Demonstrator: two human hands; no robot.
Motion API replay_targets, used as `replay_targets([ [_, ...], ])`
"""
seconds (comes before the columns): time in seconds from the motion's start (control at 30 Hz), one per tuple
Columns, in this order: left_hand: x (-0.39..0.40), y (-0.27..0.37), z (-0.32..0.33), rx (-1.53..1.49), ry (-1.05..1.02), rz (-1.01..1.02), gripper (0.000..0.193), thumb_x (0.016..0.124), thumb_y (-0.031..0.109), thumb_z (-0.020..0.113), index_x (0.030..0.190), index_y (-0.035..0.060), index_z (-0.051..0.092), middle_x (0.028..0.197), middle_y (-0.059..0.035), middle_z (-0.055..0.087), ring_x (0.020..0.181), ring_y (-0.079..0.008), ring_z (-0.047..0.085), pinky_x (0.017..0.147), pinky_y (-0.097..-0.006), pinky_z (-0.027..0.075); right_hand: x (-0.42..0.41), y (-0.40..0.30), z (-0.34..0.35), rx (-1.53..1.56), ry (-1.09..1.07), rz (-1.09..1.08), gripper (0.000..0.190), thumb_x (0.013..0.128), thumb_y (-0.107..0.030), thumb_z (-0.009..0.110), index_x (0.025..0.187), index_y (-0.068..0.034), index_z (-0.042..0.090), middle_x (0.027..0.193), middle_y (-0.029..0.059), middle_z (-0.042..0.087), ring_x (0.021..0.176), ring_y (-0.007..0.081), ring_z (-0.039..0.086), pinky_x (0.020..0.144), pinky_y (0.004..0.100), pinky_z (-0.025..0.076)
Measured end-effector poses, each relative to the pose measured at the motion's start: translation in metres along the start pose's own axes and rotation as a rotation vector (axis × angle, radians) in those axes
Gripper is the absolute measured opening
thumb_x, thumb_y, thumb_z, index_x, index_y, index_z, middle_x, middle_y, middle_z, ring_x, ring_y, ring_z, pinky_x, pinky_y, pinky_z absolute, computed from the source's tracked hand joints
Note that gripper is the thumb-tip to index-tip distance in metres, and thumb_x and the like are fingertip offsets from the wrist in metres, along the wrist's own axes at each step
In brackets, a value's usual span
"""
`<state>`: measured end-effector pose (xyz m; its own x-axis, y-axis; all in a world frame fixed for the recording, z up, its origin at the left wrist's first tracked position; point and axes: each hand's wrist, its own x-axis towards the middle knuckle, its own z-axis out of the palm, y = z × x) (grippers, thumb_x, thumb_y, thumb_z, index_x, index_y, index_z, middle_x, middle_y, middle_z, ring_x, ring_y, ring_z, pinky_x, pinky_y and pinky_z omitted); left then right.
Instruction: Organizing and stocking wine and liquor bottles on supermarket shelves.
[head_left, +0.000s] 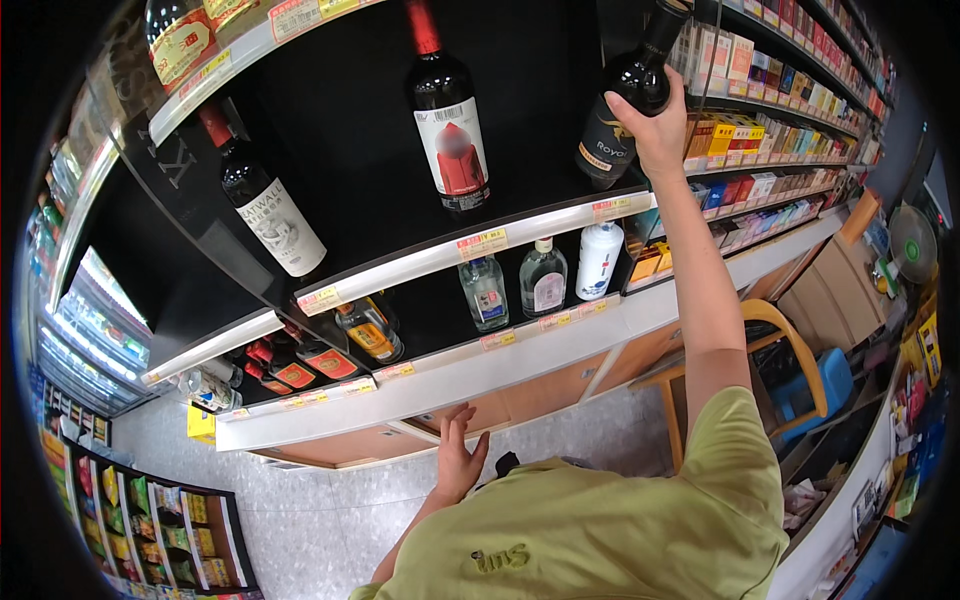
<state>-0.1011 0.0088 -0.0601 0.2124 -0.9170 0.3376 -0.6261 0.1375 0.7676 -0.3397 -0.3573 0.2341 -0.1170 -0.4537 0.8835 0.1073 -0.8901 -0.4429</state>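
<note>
Raised to the upper right, my right hand (658, 131) grips a dark wine bottle (606, 142) with a black label around its shoulder. The bottle is tilted a little above the shelf's front edge; whether its base touches the shelf cannot be told. My left hand (459, 459) hangs low before the lower cabinets, fingers apart and holding nothing. On the same shelf level, a wine bottle with a red-capped neck and a white label (452, 150) stands at the middle. Farther left is another red-necked wine bottle with a white label (279, 225).
Below, the lower shelf holds a clear bottle (484, 296), a second clear bottle (544, 281) and a white bottle (600, 262). Cigarette-type packs (727, 135) fill racks at right. A wooden chair (799, 345) stands behind my right arm. Snack shelves (150, 517) are at lower left.
</note>
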Motion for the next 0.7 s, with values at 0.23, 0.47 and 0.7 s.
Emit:
replay_targets([
  [0.23,-0.003,0.0,0.002,-0.011,-0.005,-0.012,0.05,0.082,0.0,0.072,0.126,0.0033,0.05,0.134,-0.0188,0.05,0.118,-0.0376,0.055,0.093,-0.0417,0.054,0.008,0.003,-0.003,0.009,-0.049,0.084,0.078,0.072,-0.017,0.088,0.131,0.002,0.042,0.106,0.0075,0.063,0.095,0.0142,0.062,0.087,0.0289,0.052],
  [0.47,-0.002,0.002,0.003,-0.024,-0.008,-0.023,0.048,0.082,0.0,0.071,0.125,0.0036,0.05,0.134,-0.0176,0.05,0.118,-0.0366,0.055,0.092,-0.0415,0.055,0.014,0.006,-0.006,0.095,-0.088,0.169,0.074,0.074,-0.013,0.085,0.133,0.0,0.043,0.108,0.008,0.062,0.097,0.0158,0.062,0.088,0.0301,0.051],
  [0.7,0.002,0.003,0.004,-0.021,-0.019,-0.009,0.049,0.082,0.0,0.071,0.126,0.0035,0.05,0.133,-0.018,0.05,0.118,-0.036,0.055,0.091,-0.0409,0.055,0.009,0.004,0.011,0.282,0.038,0.238,0.069,0.075,-0.01,0.084,0.129,0.001,0.044,0.106,0.0061,0.06,0.095,0.0139,0.061,0.085,0.0289,0.052],
])
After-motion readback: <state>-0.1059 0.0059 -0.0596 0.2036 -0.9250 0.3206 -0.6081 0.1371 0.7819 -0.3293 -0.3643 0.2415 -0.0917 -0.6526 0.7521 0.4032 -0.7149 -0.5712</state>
